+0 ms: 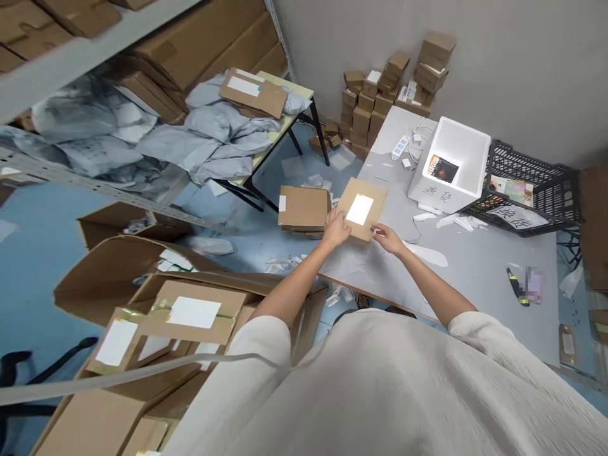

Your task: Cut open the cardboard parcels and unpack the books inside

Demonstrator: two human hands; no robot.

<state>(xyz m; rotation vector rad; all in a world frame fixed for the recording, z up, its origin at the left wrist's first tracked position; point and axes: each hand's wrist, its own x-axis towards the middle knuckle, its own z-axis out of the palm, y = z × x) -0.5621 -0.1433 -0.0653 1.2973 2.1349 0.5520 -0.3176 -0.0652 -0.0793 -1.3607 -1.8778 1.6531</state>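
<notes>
A flat cardboard box (375,191) with a white label (360,209) lies at the left end of the grey table. My left hand (336,230) grips its near left edge, with fingertips reaching onto the label's side. By the box's near right corner, my right hand (388,239) has its thumb and fingers a little apart. Its fingertips are at the corner, and I cannot tell whether they press on it. Just left of the table is a small stack of flat cardboard boxes (304,206), the top one bearing a white label on its side.
On the grey table (475,278) stand a white foam box (441,183) and a black crate (536,171). A utility knife (517,286) lies to the right. Labelled parcels fill a big carton (306,323) at my left. Grey bags (213,136) cover the shelf and side table.
</notes>
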